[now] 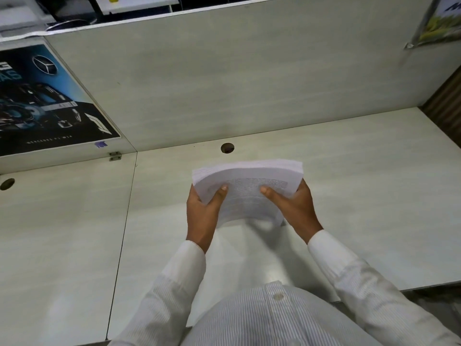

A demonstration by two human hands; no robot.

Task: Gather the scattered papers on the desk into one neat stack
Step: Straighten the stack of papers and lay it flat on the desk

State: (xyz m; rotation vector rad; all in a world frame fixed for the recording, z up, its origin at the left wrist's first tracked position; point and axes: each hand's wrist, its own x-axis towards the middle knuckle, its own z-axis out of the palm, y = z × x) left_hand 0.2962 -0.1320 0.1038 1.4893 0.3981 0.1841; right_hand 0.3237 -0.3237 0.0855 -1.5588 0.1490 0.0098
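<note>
Thumbs press on top of the papers (249,186) while the left hand (202,213) and right hand (294,208) grip its two sides, holding the bundle above the desk (374,196), probably to square its edges into one stack

A: Obstructions?
B: Fingers of left hand (202,216) and right hand (294,208) hidden under the papers (249,176); only thumbs show.
A: Legibility?
B: Top sheet's print blurred, unreadable. Poster (37,101) cut off at left edge; picture (441,23) cropped top right.
</note>
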